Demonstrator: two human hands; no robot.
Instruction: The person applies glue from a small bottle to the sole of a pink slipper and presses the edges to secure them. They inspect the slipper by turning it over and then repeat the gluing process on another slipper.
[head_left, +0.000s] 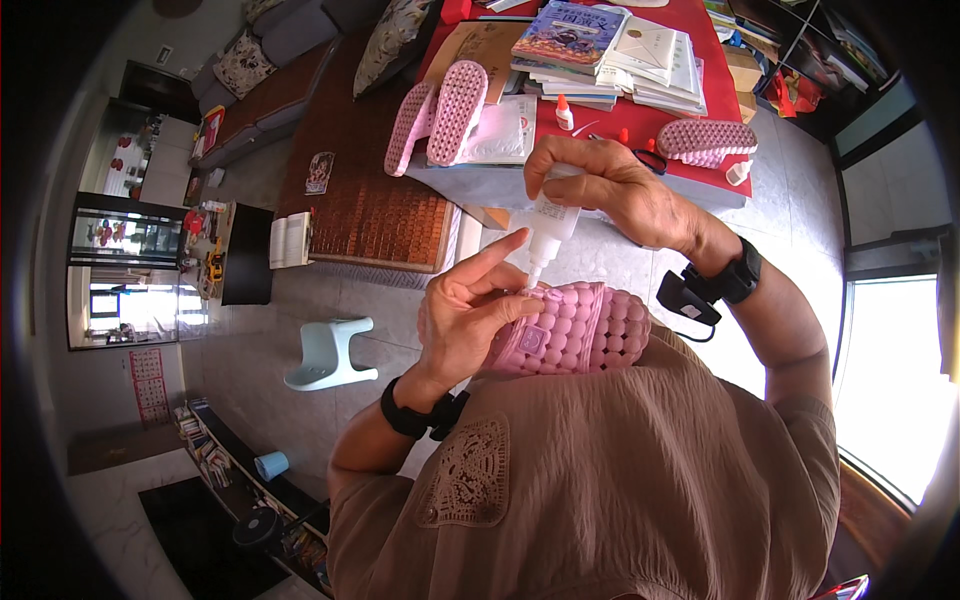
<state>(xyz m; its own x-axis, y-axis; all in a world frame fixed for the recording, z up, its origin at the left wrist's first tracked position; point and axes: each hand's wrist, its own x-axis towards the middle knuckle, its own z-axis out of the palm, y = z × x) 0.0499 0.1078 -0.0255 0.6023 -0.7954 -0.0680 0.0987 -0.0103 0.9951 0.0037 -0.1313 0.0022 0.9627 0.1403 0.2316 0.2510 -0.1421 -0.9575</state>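
Note:
My right hand (615, 187) grips a white squeeze bottle (556, 214) upside down, its nozzle tip touching or close above a pink slipper (574, 326). The slipper has a bubbled surface and lies against my shirt front. My left hand (472, 315) pinches the slipper's edge beside the nozzle, with the index finger raised off it. A small glue bottle with a red cap (564, 112) stands on the red-covered table. Two more pink slippers (457, 112) lie soles outward at the table's left end, and another pink slipper (707, 141) rests at its right end.
On the red-covered table (637, 118) are stacked books (570, 37), papers, black-handled scissors (649, 161) and a small white bottle (739, 172). A brown woven mat (375, 217) covers the bed-like seat at left. A pale blue plastic stool (330, 354) is on the floor.

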